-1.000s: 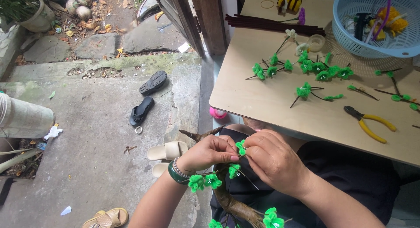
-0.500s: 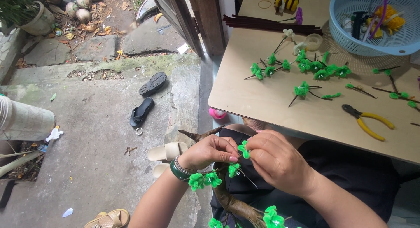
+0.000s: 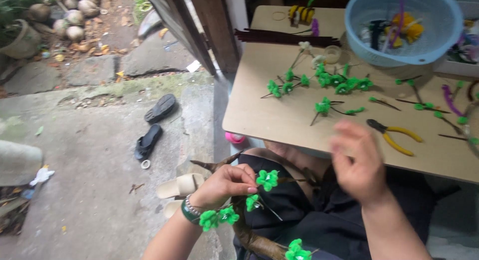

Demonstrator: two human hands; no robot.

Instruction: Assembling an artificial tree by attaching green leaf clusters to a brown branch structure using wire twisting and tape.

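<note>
My left hand (image 3: pixel 227 184) pinches a thin brown branch of a craft tree in my lap, right at a green pipe-cleaner leaf cluster (image 3: pixel 268 179). More green clusters (image 3: pixel 218 217) sit along the brown trunk (image 3: pixel 257 241) below. My right hand (image 3: pixel 355 161) is lifted off the tree, blurred, fingers apart and empty, hovering over the near edge of the tan table (image 3: pixel 279 120). Several loose green leaf stems (image 3: pixel 324 82) lie on the table beyond it.
Yellow-handled pliers (image 3: pixel 394 136) lie near the table's front edge. A blue basket (image 3: pixel 439 50) of craft bits stands at the back right, dark pipe cleaners (image 3: pixel 284 38) beside it. On the concrete floor to the left are black sandals (image 3: pixel 154 125) and beige sandals (image 3: pixel 179 187).
My right hand has let go of the branch and risen to the right toward the table. My left hand still holds the branch at the leaf cluster.
</note>
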